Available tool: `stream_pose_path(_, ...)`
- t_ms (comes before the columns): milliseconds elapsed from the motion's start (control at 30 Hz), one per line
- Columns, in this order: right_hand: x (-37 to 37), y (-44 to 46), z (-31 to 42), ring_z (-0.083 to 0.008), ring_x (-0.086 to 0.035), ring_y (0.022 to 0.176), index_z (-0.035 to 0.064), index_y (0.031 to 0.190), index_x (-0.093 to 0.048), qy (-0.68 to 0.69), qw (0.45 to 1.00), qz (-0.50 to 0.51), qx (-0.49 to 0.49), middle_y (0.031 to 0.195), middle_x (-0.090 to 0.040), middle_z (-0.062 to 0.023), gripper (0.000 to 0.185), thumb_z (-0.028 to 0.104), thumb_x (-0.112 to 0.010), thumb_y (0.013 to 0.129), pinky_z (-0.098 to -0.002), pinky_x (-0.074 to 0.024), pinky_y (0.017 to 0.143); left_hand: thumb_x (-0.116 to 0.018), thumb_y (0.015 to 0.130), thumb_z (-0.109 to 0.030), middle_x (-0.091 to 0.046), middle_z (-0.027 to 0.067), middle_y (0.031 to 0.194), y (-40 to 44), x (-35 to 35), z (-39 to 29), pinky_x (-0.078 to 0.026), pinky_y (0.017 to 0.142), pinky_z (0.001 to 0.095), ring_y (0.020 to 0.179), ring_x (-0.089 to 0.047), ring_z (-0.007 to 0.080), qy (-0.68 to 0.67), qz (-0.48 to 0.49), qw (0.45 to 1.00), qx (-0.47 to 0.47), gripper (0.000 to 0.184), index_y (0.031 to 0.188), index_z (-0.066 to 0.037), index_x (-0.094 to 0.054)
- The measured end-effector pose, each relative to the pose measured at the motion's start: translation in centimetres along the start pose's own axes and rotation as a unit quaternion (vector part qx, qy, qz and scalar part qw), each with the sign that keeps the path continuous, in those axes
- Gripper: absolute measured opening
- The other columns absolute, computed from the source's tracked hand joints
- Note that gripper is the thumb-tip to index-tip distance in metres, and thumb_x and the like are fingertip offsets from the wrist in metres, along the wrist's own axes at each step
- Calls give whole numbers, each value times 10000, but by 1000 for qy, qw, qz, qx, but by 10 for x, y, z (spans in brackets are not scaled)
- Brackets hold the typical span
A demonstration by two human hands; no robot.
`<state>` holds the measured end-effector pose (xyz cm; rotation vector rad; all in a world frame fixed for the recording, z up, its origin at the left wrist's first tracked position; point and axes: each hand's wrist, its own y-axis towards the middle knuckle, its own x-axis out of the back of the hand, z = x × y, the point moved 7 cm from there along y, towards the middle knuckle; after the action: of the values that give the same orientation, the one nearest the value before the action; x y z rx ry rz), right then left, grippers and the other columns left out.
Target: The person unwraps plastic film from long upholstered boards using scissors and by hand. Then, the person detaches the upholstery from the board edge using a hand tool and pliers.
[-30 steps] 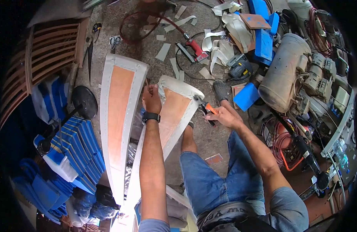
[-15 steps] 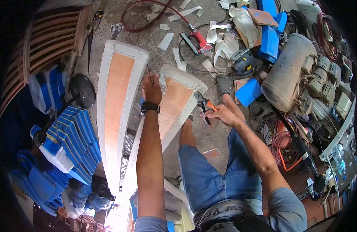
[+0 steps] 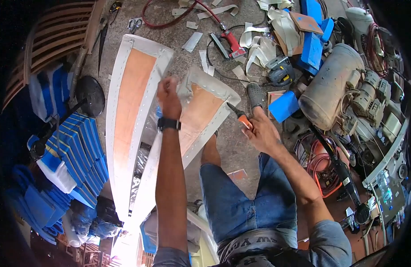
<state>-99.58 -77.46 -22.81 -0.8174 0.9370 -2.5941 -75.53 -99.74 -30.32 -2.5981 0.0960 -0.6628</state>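
Note:
Two long tapered panels, each a wooden board with white covering stapled round its edges, lie side by side: the left panel [image 3: 135,84] and the right panel [image 3: 200,109]. My left hand [image 3: 169,95], with a watch on the wrist, is between their upper ends; its fingers are curled, and what they hold, if anything, is too small to tell. In my right hand [image 3: 262,132] are orange-and-black pliers [image 3: 244,121]. The tip of the pliers is at the upper right corner of the right panel.
A red staple gun [image 3: 232,43] with a hose lies beyond the panels among fabric scraps [image 3: 260,53]. A jigsaw [image 3: 280,71] and a tank compressor [image 3: 332,86] are at the right. Blue striped cushions [image 3: 76,155] and a round black base [image 3: 90,95] stand at the left. Scissors [image 3: 134,25] lie near the top.
The pliers have turned in my right hand, their tip still at the panel's corner. My left hand has moved slightly up and left, and the thin tool seen in it earlier no longer shows.

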Motion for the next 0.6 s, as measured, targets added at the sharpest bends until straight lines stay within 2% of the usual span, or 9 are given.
stream_pose_path(67, -11, 2, 7, -360, -632, 988, -12, 1055, -630, 34, 999, -4, -29, 1083, -596, -195, 273, 158, -683, 847, -456, -528, 787, -515, 1026, -349, -536, -14, 744, -40, 22, -10, -367, 478, 244, 578, -453, 82, -182, -40, 976, 114, 309, 971, -60, -611)
stream_pose_path(167, -18, 15, 82, -349, -616, 985, 6, 1098, -640, -19, 987, -106, 116, 1074, -598, -197, 300, 149, -687, 839, -459, -518, 790, -442, 1053, -442, -520, -16, 743, -130, 35, 7, -346, 455, 247, 556, -441, 99, -347, -79, 913, 198, 413, 950, -75, -603)
stream_pose_path(233, -39, 39, 122, -362, -592, 988, 5, 1102, -649, -10, 982, -125, 141, 1077, -593, -190, 314, 118, -672, 810, -466, -500, 798, -431, 1049, -477, -480, 1, 703, -187, 44, 21, -354, 475, 267, 540, -430, 104, -371, -140, 888, 235, 445, 924, -76, -578)
stream_pose_path(300, -93, 58, 137, -314, -554, 1082, 21, 1038, -663, -43, 964, -55, 258, 1098, -579, -155, 260, 161, -609, 826, -440, -444, 920, -442, 1046, -485, -481, 15, 700, -232, 57, 17, -374, 510, 273, 575, -442, 111, -367, -180, 888, 210, 454, 925, -67, -574)
stream_pose_path(367, -144, 52, 148, -294, -538, 1136, 62, 1057, -662, -97, 922, -102, 360, 1166, -568, -128, 246, 170, -575, 854, -416, -419, 973, -463, 1039, -488, -499, 16, 727, -261, 73, 13, -407, 572, 287, 629, -478, 132, -364, -205, 883, 212, 445, 956, -66, -578)
stream_pose_path(433, -198, 53, 148, -303, -509, 1106, 93, 1010, -627, -119, 905, -16, 408, 1262, -515, -153, 203, 161, -637, 819, -420, -421, 892, -459, 1039, -493, -509, 19, 734, -264, 85, 10, -409, 576, 286, 635, -486, 132, -353, -222, 887, 197, 454, 966, -62, -584)
stream_pose_path(467, -180, 52, 169, -285, -494, 1157, 101, 984, -624, -124, 894, -21, 429, 1327, -493, -131, 164, 150, -628, 827, -408, -417, 911, -455, 1039, -498, -520, 21, 742, -265, 90, 11, -412, 579, 286, 642, -494, 133, -335, -237, 893, 188, 464, 976, -58, -590)
stream_pose_path(567, -156, 62, 172, -301, -535, 1151, 89, 1028, -639, -8, 932, -33, 361, 1242, -562, -123, 236, 153, -644, 801, -416, -435, 912, -431, 1049, -488, -546, 31, 757, -238, 104, 24, -416, 598, 291, 650, -505, 135, -317, -221, 911, 143, 471, 1007, -49, -595)
stream_pose_path(600, -155, 72, 161, -310, -593, 1108, 57, 1115, -657, -109, 951, 128, 259, 1128, -642, -139, 291, 235, -619, 889, -402, -455, 997, -399, 1064, -454, -640, 82, 922, -233, 109, 30, -470, 740, 323, 811, -593, 172, -323, -195, 914, 148, 477, 1117, -24, -599)
